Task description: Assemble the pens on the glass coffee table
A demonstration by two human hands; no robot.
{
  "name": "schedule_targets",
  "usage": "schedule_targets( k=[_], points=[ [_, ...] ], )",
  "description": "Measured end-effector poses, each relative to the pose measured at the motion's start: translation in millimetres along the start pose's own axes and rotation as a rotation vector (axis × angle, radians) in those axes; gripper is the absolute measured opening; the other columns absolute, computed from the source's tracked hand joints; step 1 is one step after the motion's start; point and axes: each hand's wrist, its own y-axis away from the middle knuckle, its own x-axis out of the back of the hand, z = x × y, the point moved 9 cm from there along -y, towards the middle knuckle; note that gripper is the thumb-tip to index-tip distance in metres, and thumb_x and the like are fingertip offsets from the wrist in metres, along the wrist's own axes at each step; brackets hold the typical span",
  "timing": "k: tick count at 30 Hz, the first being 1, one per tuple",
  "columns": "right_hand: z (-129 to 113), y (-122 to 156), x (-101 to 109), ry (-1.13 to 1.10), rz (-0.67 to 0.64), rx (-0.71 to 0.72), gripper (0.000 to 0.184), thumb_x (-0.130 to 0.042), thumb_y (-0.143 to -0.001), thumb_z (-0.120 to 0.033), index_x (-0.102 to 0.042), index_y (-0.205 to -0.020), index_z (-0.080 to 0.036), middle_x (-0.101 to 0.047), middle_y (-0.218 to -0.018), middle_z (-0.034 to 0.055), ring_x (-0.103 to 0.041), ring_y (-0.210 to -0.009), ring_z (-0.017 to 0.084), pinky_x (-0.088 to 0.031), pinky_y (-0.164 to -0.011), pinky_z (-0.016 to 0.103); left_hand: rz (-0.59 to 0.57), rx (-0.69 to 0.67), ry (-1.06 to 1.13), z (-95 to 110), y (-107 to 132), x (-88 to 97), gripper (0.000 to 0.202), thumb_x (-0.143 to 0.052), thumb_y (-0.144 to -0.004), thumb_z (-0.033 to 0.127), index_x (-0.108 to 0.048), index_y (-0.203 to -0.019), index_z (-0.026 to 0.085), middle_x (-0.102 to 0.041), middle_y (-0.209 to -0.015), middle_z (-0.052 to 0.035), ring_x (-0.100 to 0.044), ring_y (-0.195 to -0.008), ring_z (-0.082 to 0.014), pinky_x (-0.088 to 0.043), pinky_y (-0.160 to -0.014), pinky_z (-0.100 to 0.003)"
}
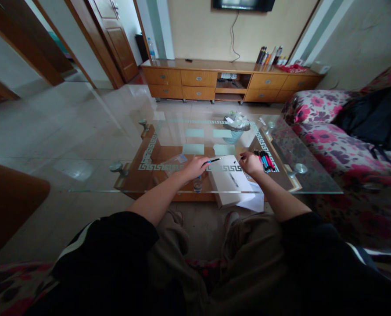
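Over the glass coffee table (169, 182), my left hand (195, 167) is closed on a slim pen (213, 161) with a black barrel and a blue part near the fingers. Its pale tip points right, towards my other hand. My right hand (251, 164) is pinched; a small dark bit shows at its fingertips, too small to name. Between the hands is a tiny black piece (234, 162). Right beside my right hand, several markers or pens (265, 160) in black, blue and red lie side by side on the glass.
Under the glass are a white box (226, 188), a bottle (197, 184) and white paper (252, 202). Beyond stands a lined waste basket (235, 134). A flowered sofa (323, 149) is at the right, a long wooden cabinet (198, 79) at the back.
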Motion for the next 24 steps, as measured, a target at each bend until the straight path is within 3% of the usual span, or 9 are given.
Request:
schedule_targets(
  k=[7, 12, 17, 21, 24],
  points=[
    [0, 3, -2, 0.012, -0.043, -0.013, 0.043, -0.061, -0.08, -0.018, -0.069, -0.123, -0.016, -0.072, -0.118, 0.0135, -0.066, -0.111, 0.027, -0.051, -0.099, 0.035, -0.005, 0.005, -0.008, 1, 0, 0.9, 0.027, -0.05, -0.103, 0.036, -0.071, -0.113, 0.023, -0.076, -0.106, -0.0059, -0.071, -0.098, -0.0204, -0.052, -0.087, -0.03],
    [-13, 6, 15, 0.038, 0.137, 0.084, 0.06, -0.063, -0.079, -0.024, -0.055, -0.136, -0.009, -0.056, -0.134, 0.0224, -0.051, -0.126, 0.038, -0.044, -0.108, 0.05, 0.004, -0.013, -0.006, 3, 0, 1.6, 0.026, -0.051, -0.103, 0.034, -0.071, -0.113, 0.023, -0.076, -0.108, -0.0055, -0.07, -0.098, -0.0195, -0.052, -0.088, -0.03],
    [-56, 14, 30, 0.005, 0.208, 0.303, 0.044, -0.05, -0.096, -0.033, -0.058, -0.132, -0.01, -0.051, -0.132, 0.0219, -0.047, -0.122, 0.039, -0.039, -0.109, 0.055, -0.005, -0.043, 0.003, 6, -2, 1.7, 0.021, -0.056, -0.099, 0.03, -0.072, -0.111, 0.022, -0.075, -0.108, -0.006, -0.069, -0.099, -0.0203, -0.052, -0.09, -0.031],
    [-102, 30, 18, -0.052, 0.05, 0.592, 0.038, -0.045, -0.101, -0.035, -0.065, -0.126, -0.014, -0.057, -0.124, 0.0179, -0.051, -0.115, 0.034, -0.041, -0.106, 0.051, -0.01, -0.089, -0.001, 11, -3, 2.2, 0.019, -0.059, -0.096, 0.025, -0.073, -0.107, 0.022, -0.074, -0.105, -0.0065, -0.068, -0.098, -0.0201, -0.052, -0.089, -0.03],
    [-122, 40, 5, -0.05, -0.042, 0.71, 0.034, -0.045, -0.103, -0.034, -0.073, -0.111, -0.017, -0.058, -0.125, 0.0166, -0.052, -0.112, 0.031, -0.042, -0.103, 0.047, 0.0, -0.107, -0.004, 14, -3, 2.6, 0.019, -0.059, -0.096, 0.026, -0.074, -0.108, 0.022, -0.072, -0.103, -0.0067, -0.067, -0.098, -0.0203, -0.051, -0.088, -0.029]
  ],
)
